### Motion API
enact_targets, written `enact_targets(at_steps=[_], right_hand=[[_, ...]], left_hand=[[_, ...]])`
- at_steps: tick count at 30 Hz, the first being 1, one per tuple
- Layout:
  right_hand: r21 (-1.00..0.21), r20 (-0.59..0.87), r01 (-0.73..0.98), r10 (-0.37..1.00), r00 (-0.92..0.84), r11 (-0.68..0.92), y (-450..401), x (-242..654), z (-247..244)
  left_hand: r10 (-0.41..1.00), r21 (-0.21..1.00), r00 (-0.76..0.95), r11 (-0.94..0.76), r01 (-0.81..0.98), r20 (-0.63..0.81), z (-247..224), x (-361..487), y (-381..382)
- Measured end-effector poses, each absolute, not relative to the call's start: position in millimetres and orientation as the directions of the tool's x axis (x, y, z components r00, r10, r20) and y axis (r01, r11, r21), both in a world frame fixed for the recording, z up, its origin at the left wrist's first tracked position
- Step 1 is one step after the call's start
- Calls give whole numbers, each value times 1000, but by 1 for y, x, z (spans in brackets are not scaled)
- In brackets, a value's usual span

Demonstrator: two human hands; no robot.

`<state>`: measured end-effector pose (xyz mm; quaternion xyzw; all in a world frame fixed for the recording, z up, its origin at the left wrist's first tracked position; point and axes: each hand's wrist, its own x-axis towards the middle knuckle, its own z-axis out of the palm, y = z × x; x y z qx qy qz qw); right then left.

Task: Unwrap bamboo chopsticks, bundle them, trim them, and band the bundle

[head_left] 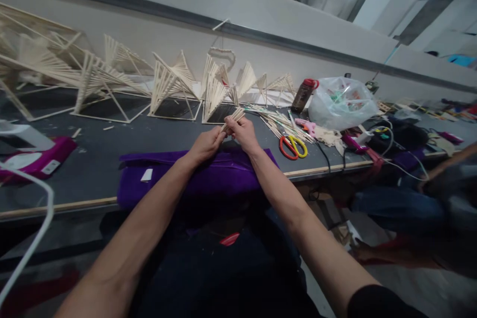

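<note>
My left hand (207,146) and my right hand (244,132) meet above the table's front edge. Between their closed fingers is a small piece of thin wooden sticks (237,114) set side by side; much of it is hidden by the fingers. Beneath my wrists lies a folded purple cloth (149,188), hanging over the edge. Just beyond the hands stand twisted, fan-shaped stick models (172,79) on dark bases. Scissors (293,147) with red and yellow handles lie to the right, beside a heap of loose sticks (276,123).
Right of the sticks are a dark bottle (303,97) with a red lid, a stuffed plastic bag (341,104) and a pink glue gun (306,126). A magenta and white device (46,159) sits at left, near a white cable (48,208). Another person (402,206) is at far right.
</note>
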<state>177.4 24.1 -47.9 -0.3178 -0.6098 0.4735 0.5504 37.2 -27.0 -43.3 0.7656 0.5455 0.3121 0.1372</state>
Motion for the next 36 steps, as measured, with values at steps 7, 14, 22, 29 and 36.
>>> enact_targets(at_steps=[7, 14, 22, 29, 36], right_hand=[[-941, 326, 32, 927, -185, 337, 27, 180, -45], [-917, 322, 193, 934, -155, 349, 23, 184, -39], [-905, 303, 256, 937, -173, 340, 22, 184, -35], [-912, 299, 238, 939, -170, 333, 19, 185, -33], [-911, 292, 251, 942, -165, 327, 19, 184, -33]], left_hand=[[950, 402, 171, -268, 876, 259, -42, 41, -24], [951, 397, 178, -269, 877, 251, -39, 40, -22], [958, 424, 180, -261, 867, 222, -38, 39, -23], [971, 419, 176, -230, 878, 164, -28, 44, -30], [968, 424, 174, -236, 874, 179, -32, 42, -27]])
